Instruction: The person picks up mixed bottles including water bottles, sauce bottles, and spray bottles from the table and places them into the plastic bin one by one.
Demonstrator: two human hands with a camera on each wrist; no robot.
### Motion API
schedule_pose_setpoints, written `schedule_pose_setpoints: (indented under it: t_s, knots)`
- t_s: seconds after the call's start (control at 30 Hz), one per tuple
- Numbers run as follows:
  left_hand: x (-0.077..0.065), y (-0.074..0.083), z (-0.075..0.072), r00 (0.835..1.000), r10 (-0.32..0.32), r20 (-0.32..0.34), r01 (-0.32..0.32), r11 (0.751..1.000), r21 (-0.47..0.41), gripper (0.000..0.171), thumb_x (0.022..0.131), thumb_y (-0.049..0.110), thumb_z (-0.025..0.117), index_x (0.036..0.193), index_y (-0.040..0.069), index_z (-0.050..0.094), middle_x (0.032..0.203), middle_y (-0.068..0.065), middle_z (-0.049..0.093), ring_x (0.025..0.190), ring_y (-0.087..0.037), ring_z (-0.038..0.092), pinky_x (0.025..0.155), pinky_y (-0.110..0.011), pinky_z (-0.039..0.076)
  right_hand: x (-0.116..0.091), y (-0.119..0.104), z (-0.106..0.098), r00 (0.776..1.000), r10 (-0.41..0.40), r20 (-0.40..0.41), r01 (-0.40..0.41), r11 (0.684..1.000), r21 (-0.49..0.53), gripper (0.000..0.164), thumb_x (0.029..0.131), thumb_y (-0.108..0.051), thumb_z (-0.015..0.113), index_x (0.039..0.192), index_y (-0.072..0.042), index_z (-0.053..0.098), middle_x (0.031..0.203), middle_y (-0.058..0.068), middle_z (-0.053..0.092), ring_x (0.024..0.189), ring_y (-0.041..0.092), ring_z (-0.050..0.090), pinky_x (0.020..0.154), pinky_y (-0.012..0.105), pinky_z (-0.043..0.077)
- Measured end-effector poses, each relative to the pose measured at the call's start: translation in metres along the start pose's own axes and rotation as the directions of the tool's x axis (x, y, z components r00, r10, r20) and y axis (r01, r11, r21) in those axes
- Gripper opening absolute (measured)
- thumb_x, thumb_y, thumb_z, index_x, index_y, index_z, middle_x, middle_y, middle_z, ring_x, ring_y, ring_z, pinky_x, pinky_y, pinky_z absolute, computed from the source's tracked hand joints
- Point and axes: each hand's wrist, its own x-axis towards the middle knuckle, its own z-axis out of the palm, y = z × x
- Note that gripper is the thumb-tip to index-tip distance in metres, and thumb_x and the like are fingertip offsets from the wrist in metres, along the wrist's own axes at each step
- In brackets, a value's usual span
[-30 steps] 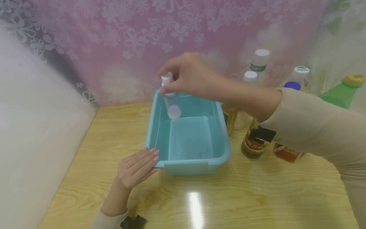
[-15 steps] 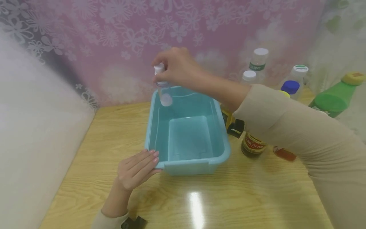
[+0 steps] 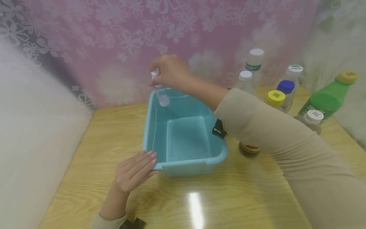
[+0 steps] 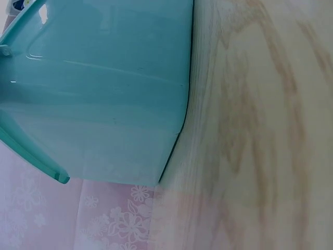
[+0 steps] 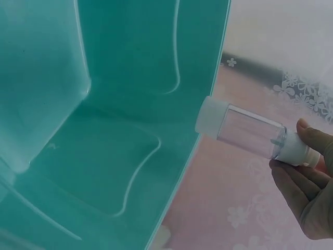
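My right hand [image 3: 170,71] pinches the white top of a small clear bottle [image 3: 163,98], its base white. The bottle hangs tilted over the far left corner of a light blue plastic basin [image 3: 224,149]. In the right wrist view, fingers and thumb hold the top of the same bottle [image 5: 250,130], whose white base overlaps the basin's rim. At the near left corner my left hand [image 3: 132,171] grips the basin's rim, fingers laid over it and thumb below. The left wrist view shows the basin's outer wall [image 4: 114,94] on the table, without the hand.
Several bottles stand right of the basin, among them a green one [image 3: 326,98], a yellow-capped one [image 3: 275,97] and a blue-capped one [image 3: 286,87]. My right sleeve covers part of them. A flowered pink cloth [image 3: 123,63] hangs behind the wooden table [image 3: 108,133].
My right hand has lifted the small bottle up and left from inside the basin to its far left corner. The yellow cap and a white cap now show beside the sleeve. My left hand stays put.
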Motion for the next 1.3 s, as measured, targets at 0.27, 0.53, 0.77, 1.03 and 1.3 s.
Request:
schedule_pose_setpoints:
  t_s: [0.27,0.53,0.77,1.03,1.3]
  knots:
    - [0.001,-0.002,0.000,1.000,0.007,-0.004,-0.007,1.000,0.010,0.019,0.084,0.017,0.072,0.080,-0.002,0.072,0.067,-0.015,0.070,0.058,-0.023,0.068,0.049,-0.032,0.060,0.008,0.008,0.015,1.000,-0.006,0.008,0.005,0.996,0.084,0.038,0.081,-0.027,0.076,0.114,-0.012,0.066,0.119,0.001,0.064,0.104,0.014,0.058,0.086,0.021,0.052]
    - [-0.001,-0.002,0.000,1.000,0.003,-0.013,-0.003,1.000,0.002,0.020,0.083,0.017,0.074,0.081,-0.003,0.073,0.069,-0.016,0.071,0.060,-0.024,0.069,0.052,-0.033,0.061,0.018,0.012,0.025,1.000,-0.006,-0.008,0.006,0.999,0.035,0.038,0.079,-0.028,0.077,0.110,-0.010,0.066,0.117,0.003,0.064,0.109,0.019,0.057,0.086,0.025,0.052]
    - [-0.001,-0.002,0.004,1.000,0.008,-0.024,-0.008,1.000,-0.002,0.020,0.082,0.018,0.074,0.081,-0.002,0.073,0.069,-0.016,0.071,0.060,-0.023,0.069,0.052,-0.033,0.061,0.025,0.018,0.030,1.000,0.009,-0.005,-0.009,1.000,0.030,0.038,0.079,-0.028,0.077,0.110,-0.009,0.066,0.117,0.004,0.063,0.110,0.021,0.056,0.089,0.027,0.051]
    - [0.000,-0.001,0.003,1.000,-0.002,-0.009,0.002,1.000,-0.001,0.020,0.083,0.018,0.073,0.083,-0.002,0.073,0.071,-0.016,0.071,0.062,-0.024,0.070,0.053,-0.033,0.061,0.032,0.018,0.031,0.999,0.042,0.020,-0.041,0.999,-0.013,0.038,0.079,-0.028,0.078,0.110,-0.009,0.065,0.115,0.003,0.063,0.105,0.018,0.057,0.086,0.025,0.052]
    - [-0.001,-0.001,0.001,1.000,0.003,-0.027,-0.003,1.000,0.005,0.020,0.083,0.018,0.073,0.084,-0.002,0.073,0.069,-0.015,0.071,0.061,-0.023,0.069,0.053,-0.033,0.061,0.042,0.022,0.048,0.996,0.051,0.074,-0.047,0.998,-0.047,0.031,0.080,-0.026,0.076,0.103,-0.008,0.065,0.102,0.002,0.065,0.090,0.016,0.057,0.072,0.024,0.053]
